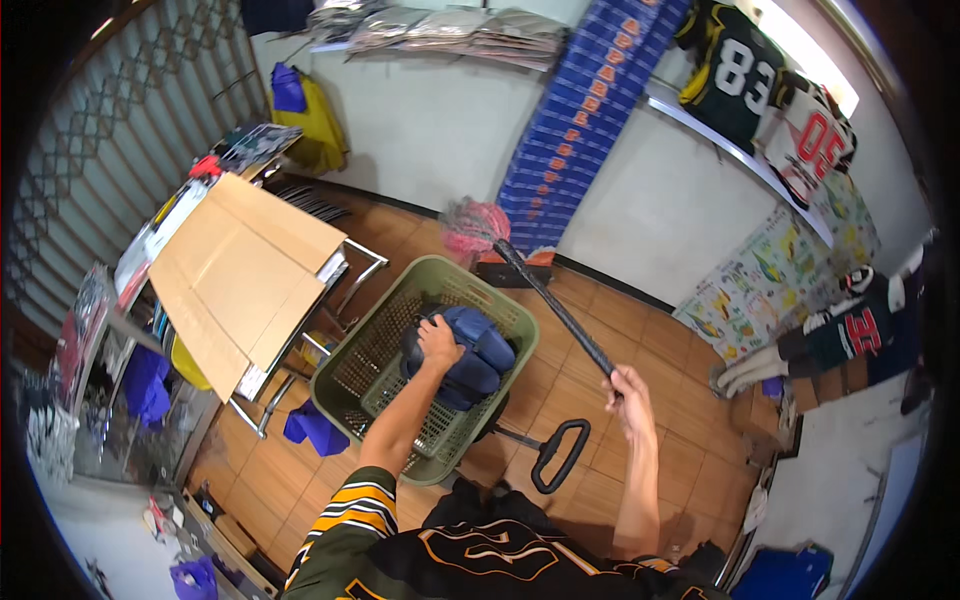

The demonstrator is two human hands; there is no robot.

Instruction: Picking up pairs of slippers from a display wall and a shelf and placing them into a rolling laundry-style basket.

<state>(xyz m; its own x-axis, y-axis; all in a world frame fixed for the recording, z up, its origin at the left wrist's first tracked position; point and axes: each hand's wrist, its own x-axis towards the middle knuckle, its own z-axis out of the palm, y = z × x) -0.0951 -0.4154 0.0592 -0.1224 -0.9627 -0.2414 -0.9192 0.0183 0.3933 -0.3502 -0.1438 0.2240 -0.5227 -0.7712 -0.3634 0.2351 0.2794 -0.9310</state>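
Observation:
My right hand [628, 397] grips the black handle of a duster [551, 300] with a fluffy pink-and-grey head, held up in the air above the floor. The head is out in front of me, over the far side of a green plastic laundry basket [525, 322] with perforated walls. Inside the basket lies a dark blue backpack-like bag [480, 352]. My left hand [439, 343] reaches down into the basket, its fingers curled over the top of the bag. My palm and forearm cover part of the bag.
A cardboard sheet [232, 270] lies over a metal-legged table at the left. Beside the basket is a black looped handle [559, 456]. A blue banner [577, 127] leans against the wall. Purple cloth [315, 429] is on the floor. Shelves hold jerseys [731, 79] and packaged clothing [450, 30].

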